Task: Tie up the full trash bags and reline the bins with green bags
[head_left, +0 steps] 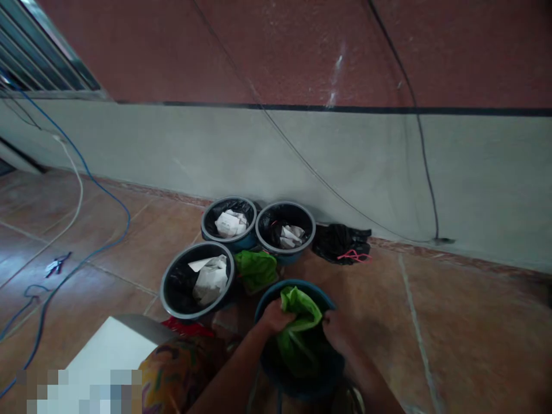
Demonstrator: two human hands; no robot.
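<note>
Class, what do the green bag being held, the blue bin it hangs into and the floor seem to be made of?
Green bag: probably thin plastic film with a slight sheen; it falls in soft folds, so cloth is possible.
Blue bin: likely smooth, rigid plastic, as its round rim looks stiff.
Floor: apparently glazed tile, given the pale joints and reflected light.

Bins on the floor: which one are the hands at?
The blue-rimmed bin closest to the person, where the left hand grips the green bag. The other three bins have grey rims, black liners and white paper inside.
</note>
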